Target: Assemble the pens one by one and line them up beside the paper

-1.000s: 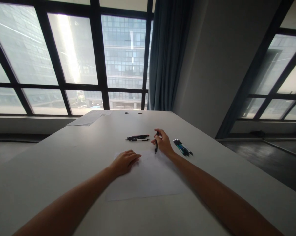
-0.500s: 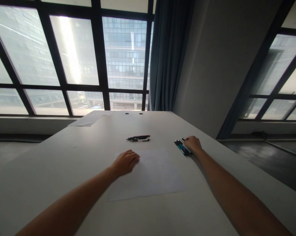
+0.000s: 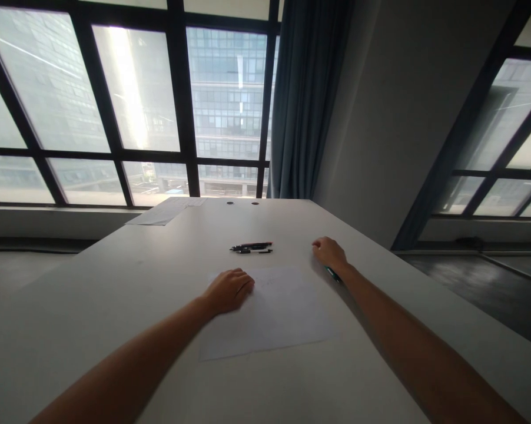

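Two hands are out over a white sheet of paper (image 3: 269,312) lying on the pale table (image 3: 115,282). The left hand (image 3: 228,290) lies flat and open, palm down, pressing the sheet's far left corner. The right hand (image 3: 330,252) rests just beyond the sheet's far right corner, knuckles up, covering a bunch of teal-and-black pens (image 3: 334,274) of which only one tip shows beside the wrist; whether its fingers are closed on a pen I cannot tell. Past the sheet's far edge, between the hands, lies a small group of black pens (image 3: 251,248), apart from both. Faint marks seem to show on the sheet, too pale to read, so some writing looks done. At the table's far left corner lie more papers (image 3: 166,211).
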`<state>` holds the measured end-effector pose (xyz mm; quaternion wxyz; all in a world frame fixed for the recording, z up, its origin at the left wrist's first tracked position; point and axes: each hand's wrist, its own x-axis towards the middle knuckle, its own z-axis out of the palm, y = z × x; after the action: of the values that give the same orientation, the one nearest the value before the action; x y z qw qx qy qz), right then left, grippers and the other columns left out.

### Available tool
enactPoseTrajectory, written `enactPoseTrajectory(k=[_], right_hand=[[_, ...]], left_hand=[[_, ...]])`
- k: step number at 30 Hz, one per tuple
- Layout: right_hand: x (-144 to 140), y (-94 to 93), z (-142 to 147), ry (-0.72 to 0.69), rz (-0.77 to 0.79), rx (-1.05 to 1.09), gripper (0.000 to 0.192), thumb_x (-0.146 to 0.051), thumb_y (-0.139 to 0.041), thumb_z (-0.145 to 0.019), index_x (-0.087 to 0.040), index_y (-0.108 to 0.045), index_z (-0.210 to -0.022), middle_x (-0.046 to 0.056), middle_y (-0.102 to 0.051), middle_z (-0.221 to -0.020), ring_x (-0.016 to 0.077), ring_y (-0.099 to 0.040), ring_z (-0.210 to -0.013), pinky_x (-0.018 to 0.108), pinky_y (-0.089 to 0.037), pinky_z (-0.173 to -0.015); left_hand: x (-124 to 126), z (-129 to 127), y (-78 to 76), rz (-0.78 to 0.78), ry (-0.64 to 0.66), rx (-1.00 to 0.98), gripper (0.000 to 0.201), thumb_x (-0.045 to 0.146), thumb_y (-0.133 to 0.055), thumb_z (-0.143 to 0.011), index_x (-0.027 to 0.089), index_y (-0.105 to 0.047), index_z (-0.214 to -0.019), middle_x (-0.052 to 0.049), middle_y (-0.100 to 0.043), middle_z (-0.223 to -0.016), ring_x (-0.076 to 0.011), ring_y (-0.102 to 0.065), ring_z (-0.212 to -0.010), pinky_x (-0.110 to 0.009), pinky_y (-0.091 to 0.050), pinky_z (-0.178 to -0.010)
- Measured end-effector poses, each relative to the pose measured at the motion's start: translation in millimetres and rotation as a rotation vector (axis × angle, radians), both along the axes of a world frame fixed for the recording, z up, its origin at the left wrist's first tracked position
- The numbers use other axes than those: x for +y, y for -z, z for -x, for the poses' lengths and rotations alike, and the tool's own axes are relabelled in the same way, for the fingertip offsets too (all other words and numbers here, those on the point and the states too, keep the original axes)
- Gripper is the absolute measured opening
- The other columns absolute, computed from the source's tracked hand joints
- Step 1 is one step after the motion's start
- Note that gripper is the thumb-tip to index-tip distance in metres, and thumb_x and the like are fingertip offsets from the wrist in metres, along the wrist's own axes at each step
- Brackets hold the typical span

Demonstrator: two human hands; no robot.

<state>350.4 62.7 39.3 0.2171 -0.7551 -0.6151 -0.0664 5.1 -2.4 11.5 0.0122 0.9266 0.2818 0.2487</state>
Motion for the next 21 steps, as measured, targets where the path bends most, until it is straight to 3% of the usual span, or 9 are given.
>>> enactPoseTrajectory(k=[4,9,15,21], right_hand=[[15.0,9.3,64.0,-0.316,0.043,-0.006,0.024,-0.027,-0.058,-0.085,-0.019,-0.073,-0.101,0.009,-0.069,-0.112,0.0192,-0.064,-0.096,0.024,-0.046,-0.083],[34.6,21.7,110.6,-0.369,0.051,-0.013,0.026,-0.027,-0.06,-0.085,-0.019,-0.072,-0.107,0.011,-0.066,-0.115,0.0211,-0.061,-0.104,0.026,-0.045,-0.085],[35.4,21.1,114.5,-0.376,0.095,-0.024,0.012,-0.024,-0.064,-0.083,-0.018,-0.074,-0.086,0.012,-0.065,-0.106,0.023,-0.061,-0.098,0.028,-0.044,-0.078],[8.1,14.5,100.9,-0.422,0.028,0.073,0.011,-0.02,-0.059,-0.085,-0.018,-0.07,-0.088,0.007,-0.067,-0.099,0.0167,-0.061,-0.087,0.024,-0.042,-0.072]], left_hand=[[-0.8,0.2,-1.0,-0.007,0.004,0.003,0.033,0.027,-0.035,-0.099,0.019,-0.066,-0.088,-0.006,-0.07,-0.085,-0.0179,-0.061,-0.084,-0.03,-0.049,-0.079],[-1.5,-1.2,-0.7,-0.03,-0.015,0.027,0.033,0.027,-0.036,-0.099,0.019,-0.065,-0.087,-0.006,-0.069,-0.083,-0.0181,-0.06,-0.082,-0.03,-0.048,-0.078],[-1.7,-0.8,0.0,-0.033,0.0,0.027,0.029,0.025,-0.038,-0.098,0.019,-0.065,-0.088,-0.006,-0.069,-0.084,-0.0185,-0.061,-0.083,-0.031,-0.048,-0.078],[-2.7,-1.0,-5.5,-0.181,-0.024,-0.017,0.026,0.027,-0.04,-0.098,0.018,-0.064,-0.1,-0.008,-0.068,-0.098,-0.0207,-0.059,-0.094,-0.035,-0.046,-0.082]])
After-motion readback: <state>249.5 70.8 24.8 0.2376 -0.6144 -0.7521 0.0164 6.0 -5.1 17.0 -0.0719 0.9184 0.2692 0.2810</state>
